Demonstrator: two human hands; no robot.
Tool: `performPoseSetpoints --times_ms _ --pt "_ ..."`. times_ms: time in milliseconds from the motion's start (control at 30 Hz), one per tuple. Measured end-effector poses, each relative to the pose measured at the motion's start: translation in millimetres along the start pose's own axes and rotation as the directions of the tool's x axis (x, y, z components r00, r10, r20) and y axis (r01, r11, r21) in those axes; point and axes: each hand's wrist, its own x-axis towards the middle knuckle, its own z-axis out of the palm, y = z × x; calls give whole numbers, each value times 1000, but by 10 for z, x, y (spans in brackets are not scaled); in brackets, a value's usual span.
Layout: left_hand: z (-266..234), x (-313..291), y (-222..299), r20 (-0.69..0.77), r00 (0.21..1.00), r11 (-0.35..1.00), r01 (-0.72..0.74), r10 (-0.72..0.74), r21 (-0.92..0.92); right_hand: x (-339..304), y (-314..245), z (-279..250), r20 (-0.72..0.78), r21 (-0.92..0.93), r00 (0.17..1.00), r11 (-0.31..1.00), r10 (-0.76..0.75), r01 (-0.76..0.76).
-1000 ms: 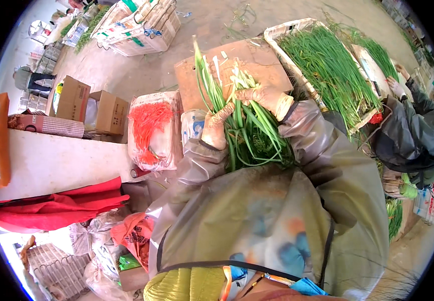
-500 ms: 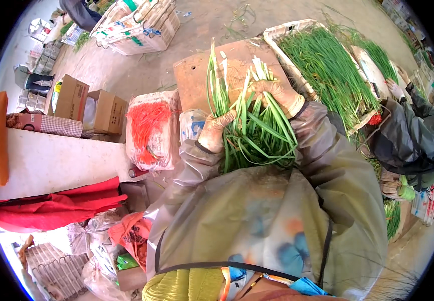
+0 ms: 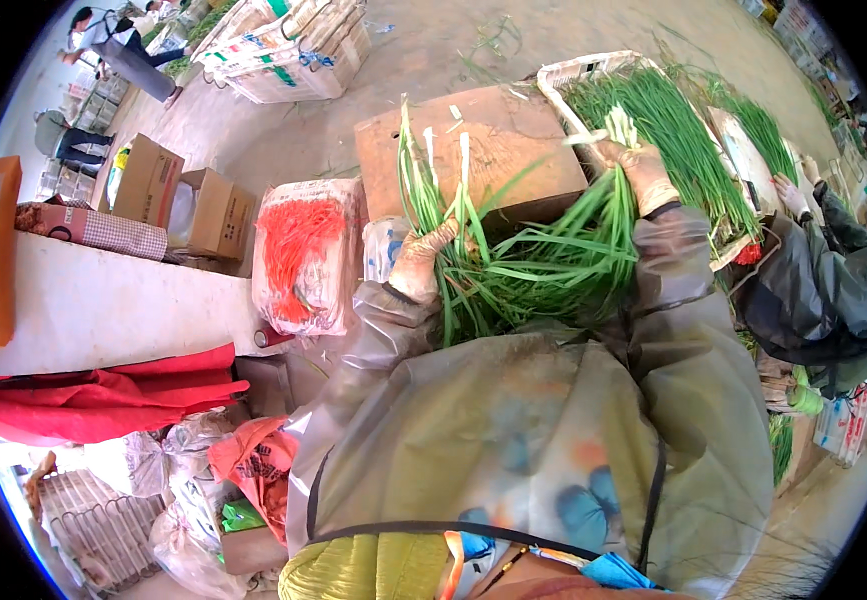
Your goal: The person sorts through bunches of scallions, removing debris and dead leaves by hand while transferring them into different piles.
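Both my hands wear soiled, pale gloves and each grips part of a heap of garlic chives, long flat green leaves with white stalk ends. My left hand (image 3: 421, 262) is closed round a few chives (image 3: 415, 185) whose white ends point away from me. My right hand (image 3: 641, 175), farther right, clasps a thicker bunch of chives (image 3: 608, 215) near its white ends. Between the hands, the loose leaves (image 3: 543, 270) of both portions tangle together above my lap. Just beyond stands a brown board-topped block (image 3: 473, 140) with some cut white bits on it.
At the right is a white crate (image 3: 550, 78) packed with chives (image 3: 653, 130); a co-worker's gloved hand (image 3: 791, 195) is past it. Red ties (image 3: 298, 240) lie on a white sack (image 3: 338, 300) at the left. Cardboard boxes (image 3: 218, 215) and stacked crates (image 3: 293, 75) stand farther off.
My hands have drawn apart: the right one has moved right with the thicker bunch, while the left stays near its place with fewer stalks. Leaves now stretch between them.
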Motion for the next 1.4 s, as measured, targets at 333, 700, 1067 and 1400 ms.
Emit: performPoseSetpoints --times_ms 333,700,1067,1400 --pt "34 31 -85 -16 1000 999 -2 2 54 -678 -442 1341 462 -157 868 980 183 -124" --pt "83 239 -279 81 938 911 -346 336 226 -606 -168 1415 438 -258 881 914 -178 313" --pt "-19 568 -338 -113 981 974 -136 159 184 -243 255 1200 540 -113 840 993 49 15" --pt "-471 977 -750 -358 933 995 63 -33 73 634 596 292 362 377 907 856 214 -353"
